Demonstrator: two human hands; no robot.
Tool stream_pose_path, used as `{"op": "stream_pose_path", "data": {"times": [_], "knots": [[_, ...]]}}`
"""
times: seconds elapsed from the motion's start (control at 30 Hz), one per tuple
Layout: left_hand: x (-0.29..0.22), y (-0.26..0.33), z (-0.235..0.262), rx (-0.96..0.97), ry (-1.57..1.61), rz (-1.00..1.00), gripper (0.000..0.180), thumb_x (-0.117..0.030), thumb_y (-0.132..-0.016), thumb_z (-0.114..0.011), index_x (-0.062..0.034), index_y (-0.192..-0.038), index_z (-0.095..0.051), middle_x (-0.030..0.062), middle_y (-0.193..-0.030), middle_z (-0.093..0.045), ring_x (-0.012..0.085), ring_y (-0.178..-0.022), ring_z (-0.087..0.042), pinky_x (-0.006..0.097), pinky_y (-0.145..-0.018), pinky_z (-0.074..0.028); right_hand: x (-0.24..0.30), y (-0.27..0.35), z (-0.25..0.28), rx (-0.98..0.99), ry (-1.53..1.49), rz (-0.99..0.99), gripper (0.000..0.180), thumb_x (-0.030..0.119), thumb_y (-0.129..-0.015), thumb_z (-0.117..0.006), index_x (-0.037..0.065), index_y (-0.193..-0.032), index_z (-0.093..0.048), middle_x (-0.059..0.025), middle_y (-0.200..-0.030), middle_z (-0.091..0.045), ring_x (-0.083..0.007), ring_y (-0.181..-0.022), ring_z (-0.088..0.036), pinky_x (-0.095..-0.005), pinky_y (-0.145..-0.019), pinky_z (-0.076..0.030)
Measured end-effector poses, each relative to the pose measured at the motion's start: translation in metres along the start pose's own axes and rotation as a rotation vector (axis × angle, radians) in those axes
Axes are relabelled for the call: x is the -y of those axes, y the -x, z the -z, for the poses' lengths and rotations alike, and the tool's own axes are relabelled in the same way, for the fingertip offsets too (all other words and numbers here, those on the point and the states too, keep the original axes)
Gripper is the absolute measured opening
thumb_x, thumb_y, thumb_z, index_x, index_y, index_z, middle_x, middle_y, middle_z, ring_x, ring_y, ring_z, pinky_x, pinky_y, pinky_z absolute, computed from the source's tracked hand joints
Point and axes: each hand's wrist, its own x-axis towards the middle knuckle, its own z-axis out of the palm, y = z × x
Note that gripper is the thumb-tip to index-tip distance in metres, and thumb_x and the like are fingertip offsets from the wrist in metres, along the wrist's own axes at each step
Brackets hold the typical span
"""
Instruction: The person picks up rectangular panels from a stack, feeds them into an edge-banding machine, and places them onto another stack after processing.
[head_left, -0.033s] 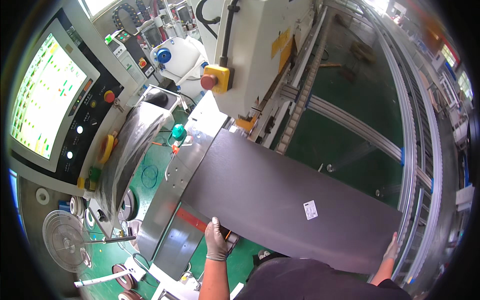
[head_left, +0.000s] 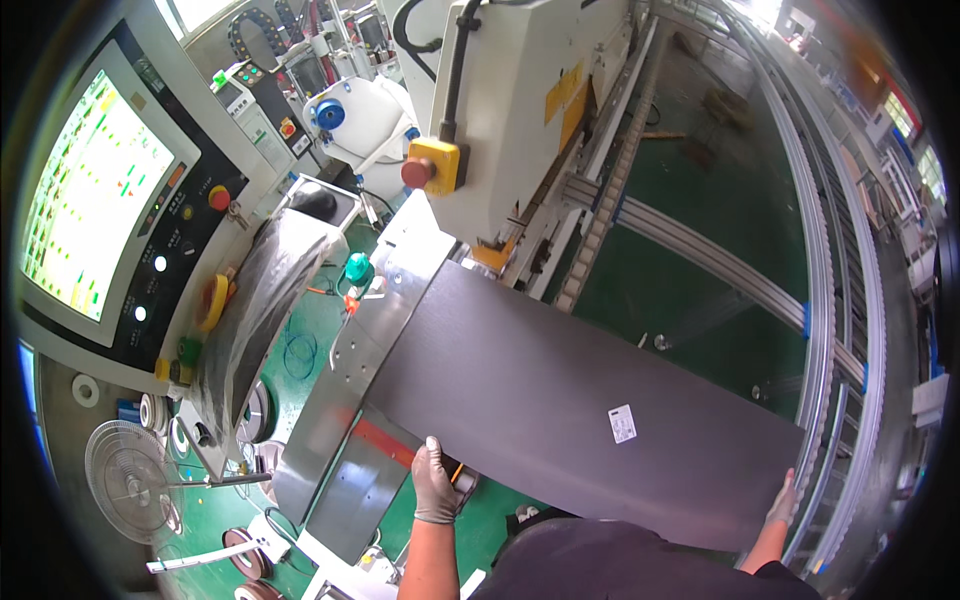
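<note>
— While the large dark grey panel (head_left: 560, 400) lies slanted across the middle of the frame, where are your hands on it?

— Your left hand (head_left: 435, 485), in a grey glove, sits at lower centre, fingers curled over the panel's near edge with the thumb side up — closed on the board. Your right hand (head_left: 782, 502), bare, is at the lower right, pressed against the panel's far corner; whether the fingers wrap under the edge, you cannot tell from here.

— And the panel itself?

— Its upper left end rests on the steel machine table (head_left: 350, 400), running in under the cream-coloured machine housing (head_left: 520, 110) at top centre. A small white label (head_left: 622, 424) is stuck near the panel's right end. The right end hangs out over the green floor (head_left: 700, 220), carried by your two hands.

— What stands round you?

— A control screen (head_left: 85, 195) glows at the upper left, buttons beside it. A yellow box with a red stop button (head_left: 430, 168) is fixed on the housing. A roller conveyor (head_left: 840, 290) curves down the right side of the frame, and a small fan (head_left: 128, 478) stands at lower left.
</note>
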Motion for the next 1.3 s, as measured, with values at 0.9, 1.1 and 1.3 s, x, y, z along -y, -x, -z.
{"op": "stream_pose_path", "data": {"times": [0.9, 1.1, 1.3], "knots": [[-0.052, -0.171, -0.250, 0.037, 0.305, 0.114, 0.045, -0.040, -0.101, -0.045, -0.0005, -0.100, -0.066, 0.0132, -0.096, -0.071, 0.0274, -0.088, -0.067, 0.040, -0.077, -0.052, 0.178, -0.126, -0.116, -0.196, 0.198, 0.548, 0.057, 0.037, -0.085, -0.070, -0.001, -0.124, -0.054, -0.0242, -0.121, -0.059, -0.0421, -0.114, -0.057, -0.0497, -0.098, -0.045], [-0.024, -0.114, -0.197, 0.047, -1.049, -0.457, 0.035, -0.037, -0.092, -0.049, -0.0060, -0.104, -0.063, 0.0229, -0.091, -0.068, 0.0383, -0.087, -0.065, 0.050, -0.076, -0.050, 0.213, -0.020, -0.195, -0.001, 0.346, 1.011, 0.074, 0.049, -0.087, -0.060, 0.006, -0.145, -0.043, -0.0181, -0.155, -0.033, -0.0355, -0.147, -0.022, -0.0510, -0.121, -0.009], [0.032, -0.026, -0.072, -0.359, -1.296, -0.639, 0.051, -0.053, -0.097, -0.043, -0.0098, -0.118, -0.063, 0.0169, -0.104, -0.069, 0.0367, -0.093, -0.066, 0.046, -0.078, -0.053, 0.254, 0.149, -0.247, 0.507, 0.062, 1.504, 0.054, 0.043, -0.089, -0.061, 0.006, -0.128, -0.059, -0.0170, -0.140, -0.050, -0.0358, -0.136, -0.039, -0.0473, -0.114, -0.029]]}}
